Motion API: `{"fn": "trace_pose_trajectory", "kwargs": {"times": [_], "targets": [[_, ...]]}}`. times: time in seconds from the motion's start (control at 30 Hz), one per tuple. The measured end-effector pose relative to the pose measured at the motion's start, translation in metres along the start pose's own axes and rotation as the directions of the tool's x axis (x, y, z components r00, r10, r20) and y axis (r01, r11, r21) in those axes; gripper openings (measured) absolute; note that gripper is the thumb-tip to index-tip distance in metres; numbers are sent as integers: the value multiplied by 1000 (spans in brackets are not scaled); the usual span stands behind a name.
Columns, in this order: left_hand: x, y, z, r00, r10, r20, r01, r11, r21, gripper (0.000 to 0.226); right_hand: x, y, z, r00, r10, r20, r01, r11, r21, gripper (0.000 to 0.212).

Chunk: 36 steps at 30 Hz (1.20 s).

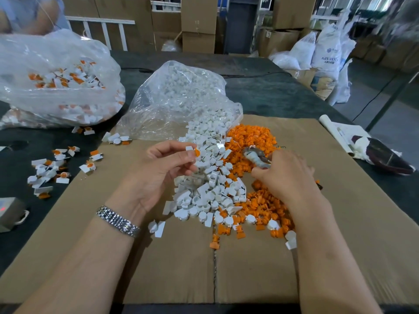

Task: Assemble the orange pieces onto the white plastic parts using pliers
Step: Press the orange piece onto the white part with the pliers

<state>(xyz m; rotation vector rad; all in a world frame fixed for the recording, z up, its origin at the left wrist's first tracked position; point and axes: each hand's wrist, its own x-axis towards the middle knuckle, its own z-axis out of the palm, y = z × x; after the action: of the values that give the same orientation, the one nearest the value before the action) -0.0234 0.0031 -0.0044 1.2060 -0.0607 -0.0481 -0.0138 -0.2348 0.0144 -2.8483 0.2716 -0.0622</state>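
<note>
Cardboard sheet (158, 268): under both hands. White parts heap (210, 184): between hands, strewn lengthwise away from viewer. Orange pieces (251, 137): beyond right fingers. Right hand (285, 175): curled round pliers (256, 156), nose pointing up-left. Left hand (163, 168): fingertips pinching white-orange part (192, 151), orange end rightward.

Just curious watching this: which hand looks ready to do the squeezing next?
Probably the right hand: it grips the grey metal pliers, while the left hand pinches a small white-and-orange plastic piece.
</note>
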Motion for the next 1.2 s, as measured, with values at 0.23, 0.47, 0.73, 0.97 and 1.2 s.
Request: {"fn": "trace_pose_trajectory", "kwargs": {"times": [0.23,0.47,0.73,0.97,1.2], "targets": [[-1,1,-3,1000,10,24,-9,1000,-15,14,-26,-17,-45,967,-206,154,102,857,506,7],[-1,3,-3,999,45,-20,-45,999,-22,18,-53,-44,-38,816,-362,450,44,816,576,17],[-1,2,0,995,79,-65,-76,996,37,13,-57,-53,-23,824,-380,420,89,819,567,26],[-3,-1,3,990,83,-116,-71,993,97,10,-63,-59,-12,845,-376,382,81,794,602,33],[-4,-3,4,984,97,-146,-79,989,121,10,-71,-70,3,911,-331,245,128,793,595,50]]}}
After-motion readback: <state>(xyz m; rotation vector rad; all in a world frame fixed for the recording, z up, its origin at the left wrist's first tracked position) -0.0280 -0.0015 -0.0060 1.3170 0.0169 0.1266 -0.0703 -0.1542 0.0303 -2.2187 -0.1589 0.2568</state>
